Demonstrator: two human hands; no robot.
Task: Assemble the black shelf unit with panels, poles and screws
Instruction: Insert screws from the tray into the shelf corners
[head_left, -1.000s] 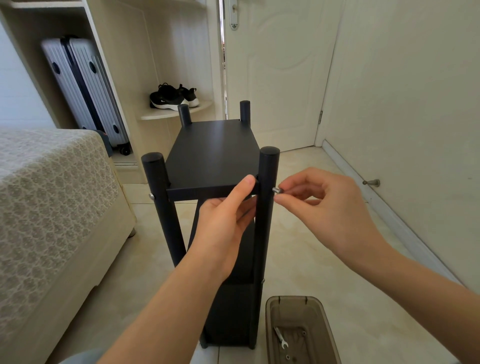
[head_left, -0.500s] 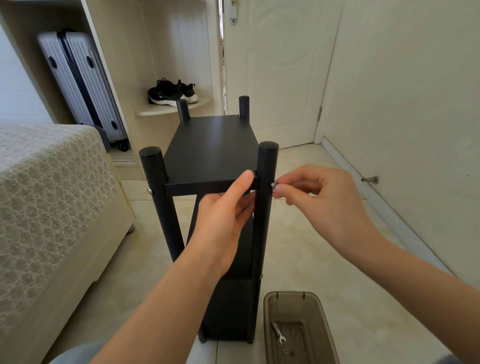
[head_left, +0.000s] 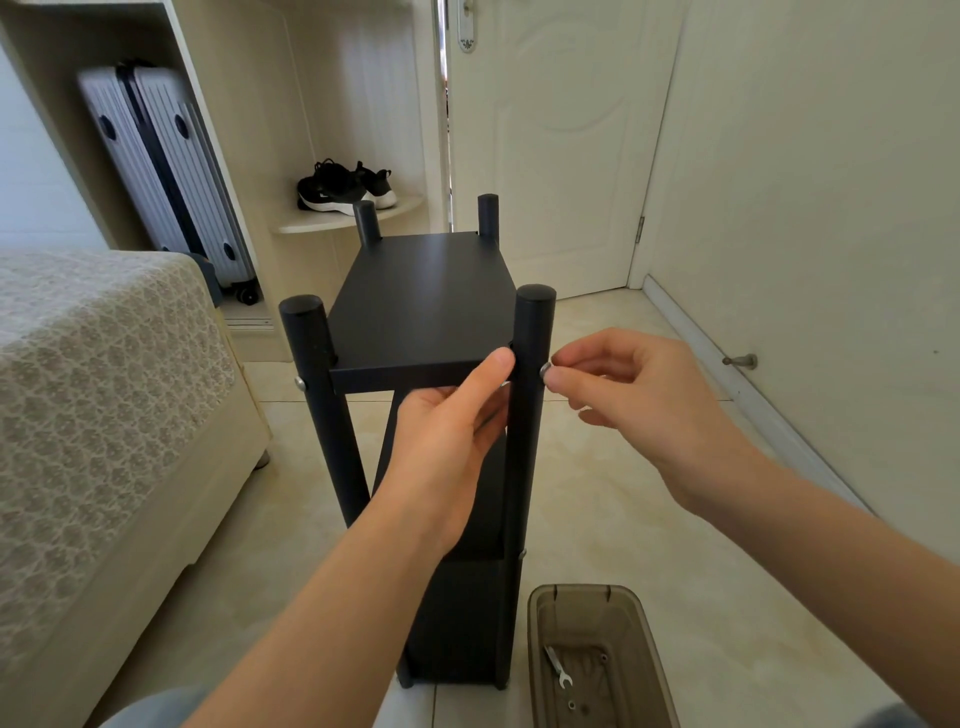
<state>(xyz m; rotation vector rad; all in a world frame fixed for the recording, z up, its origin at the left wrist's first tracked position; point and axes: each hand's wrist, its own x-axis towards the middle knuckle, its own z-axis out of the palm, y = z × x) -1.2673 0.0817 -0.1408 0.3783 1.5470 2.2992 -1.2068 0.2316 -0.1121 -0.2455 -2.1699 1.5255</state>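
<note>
The black shelf unit stands upright on the tiled floor. The left hand grasps the top panel at its near edge. The right hand pinches a screw against the near-right pole.

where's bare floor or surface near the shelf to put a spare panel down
Bare tile lies between the shelf unit and the wall, beyond the tray, and between the bed and the near left pole. The top panel is bare too. Crowded: the near right pole, where the left hand and right hand meet.
</note>
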